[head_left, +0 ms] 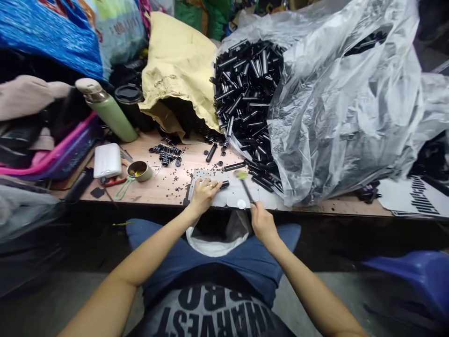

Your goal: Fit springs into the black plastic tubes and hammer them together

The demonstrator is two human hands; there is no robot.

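The left hand point(202, 194) is pinching a small black tube point(224, 184) at the near edge of the worktop point(157, 185), its fingers closing around one end. The tube is lying sideways, pointing toward the right hand point(261, 222). That hand is gripping a thin stick point(245, 187), maybe a small hammer, reaching just past the tube.

The dark shirt point(213, 313) of the person carries large pale letters, seen upside down from above; they seem to read "HARVEST" with a second line beginning "BRO". A light bag point(117, 25) at the back shows faint red characters, too blurred to read. A white sheet point(421, 199) at right bears black lettering, unreadable.
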